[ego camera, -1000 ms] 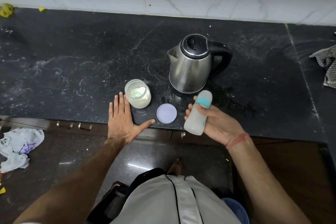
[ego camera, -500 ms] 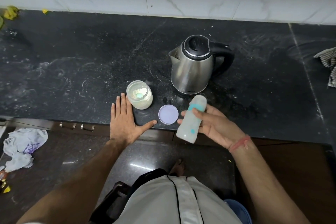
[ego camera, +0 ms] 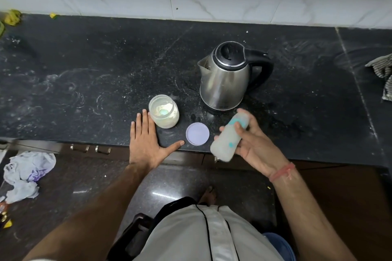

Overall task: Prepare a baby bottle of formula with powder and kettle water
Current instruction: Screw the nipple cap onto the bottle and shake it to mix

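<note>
Black speckled stone forms the countertop (ego camera: pixel 84 74), which carries all task items toward its front edge.

Right hand (ego camera: pixel 252 144): fingers wrapped around the baby bottle (ego camera: pixel 228 137), clamped on its body. The bottle is held tilted above the front edge of the countertop, cap end up and away from the person, base end toward the person. It is blurred. Its contents appear milky white, with a teal ring near the top and a small teal mark near the base. A red thread band (ego camera: pixel 282 172) sits on the right wrist.

Left hand (ego camera: pixel 146 137): flat, palm down on the front edge of the countertop, fingers together, thumb spread to the right. It holds nothing. Its fingertips lie just beside the powder jar (ego camera: pixel 164 114); contact cannot be confirmed.

Powder jar: upright, uncapped, containing off-white powder with a teal scoop (ego camera: pixel 163 111) lying in it. It stands near the front edge, left of the kettle.

Jar lid (ego camera: pixel 197 134): pale lilac, round, lying flat at the front edge between the two hands, apart from the jar.

Kettle (ego camera: pixel 227 78): stainless steel with black lid and handle, upright, lid closed, set farther back from the front edge, spout to the left and handle to the right.

A striped cloth (ego camera: pixel 384 72) lies at the right edge of the countertop.
</note>
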